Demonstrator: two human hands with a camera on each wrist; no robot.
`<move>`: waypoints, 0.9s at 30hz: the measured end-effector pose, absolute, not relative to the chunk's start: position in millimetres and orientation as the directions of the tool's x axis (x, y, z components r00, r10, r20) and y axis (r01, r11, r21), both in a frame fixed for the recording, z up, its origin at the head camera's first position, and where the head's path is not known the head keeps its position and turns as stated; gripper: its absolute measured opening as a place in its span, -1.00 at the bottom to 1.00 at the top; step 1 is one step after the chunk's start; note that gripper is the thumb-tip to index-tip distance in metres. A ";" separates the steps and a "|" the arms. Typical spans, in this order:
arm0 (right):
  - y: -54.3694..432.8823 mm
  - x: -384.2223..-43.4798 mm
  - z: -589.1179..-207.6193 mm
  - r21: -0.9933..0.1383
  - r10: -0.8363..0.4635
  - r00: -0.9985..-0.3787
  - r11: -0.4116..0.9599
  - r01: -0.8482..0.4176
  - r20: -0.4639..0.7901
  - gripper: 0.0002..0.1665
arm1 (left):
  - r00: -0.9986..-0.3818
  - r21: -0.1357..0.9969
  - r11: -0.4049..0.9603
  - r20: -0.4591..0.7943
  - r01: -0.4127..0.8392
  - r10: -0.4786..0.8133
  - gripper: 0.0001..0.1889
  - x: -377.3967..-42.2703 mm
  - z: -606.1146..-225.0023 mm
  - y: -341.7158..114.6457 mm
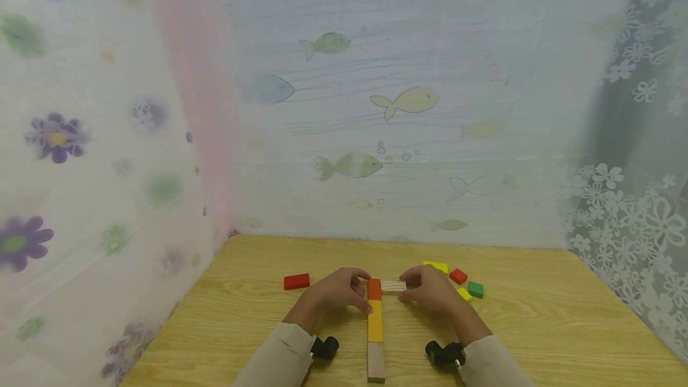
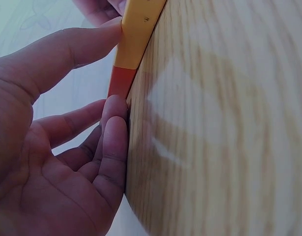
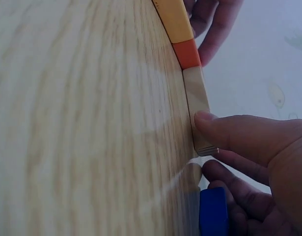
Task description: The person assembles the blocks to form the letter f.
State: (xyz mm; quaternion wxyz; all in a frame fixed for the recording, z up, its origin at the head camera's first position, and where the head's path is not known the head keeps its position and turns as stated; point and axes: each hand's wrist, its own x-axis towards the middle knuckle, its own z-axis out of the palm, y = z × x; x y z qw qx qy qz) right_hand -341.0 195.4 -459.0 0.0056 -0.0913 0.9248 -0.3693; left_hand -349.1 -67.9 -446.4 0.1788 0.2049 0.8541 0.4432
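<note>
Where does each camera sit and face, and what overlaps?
Head: on the head, facing forward and down at the table; left hand, right hand, sleeves show.
Left wrist: on that wrist, facing the orange block; both hands show.
Right wrist: on that wrist, facing the pale block; both hands show.
Wrist views share the orange block.

Right hand (image 3: 271, 145) pinches pale block (image 3: 196, 91), butted to orange block (image 3: 187, 54), then yellow block (image 3: 176, 22). Left hand (image 3: 219, 22) behind; blue block (image 3: 213, 211) lower down.

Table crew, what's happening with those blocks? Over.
Right hand pinches plain block beside orange block. Left hand touches yellow block. Blue block near right hand, maybe obstructing.
</note>
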 end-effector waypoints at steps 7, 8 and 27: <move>196.7 -340.2 -460.2 -0.681 -0.168 -0.984 0.713 -0.165 0.062 -0.65 | -0.851 0.827 0.528 -0.127 0.193 0.509 -0.23 -350.7 -448.1 -68.4; 196.7 -340.0 -460.3 -0.682 -0.166 -0.984 0.713 -0.164 0.063 -0.65 | -0.851 0.825 0.531 -0.129 0.192 0.509 -0.23 -350.9 -448.4 -68.5; 196.5 -341.5 -460.3 -0.684 -0.171 -0.983 0.709 -0.173 0.071 -0.65 | -0.857 0.825 0.529 -0.117 0.198 0.502 -0.22 -350.4 -448.3 -67.9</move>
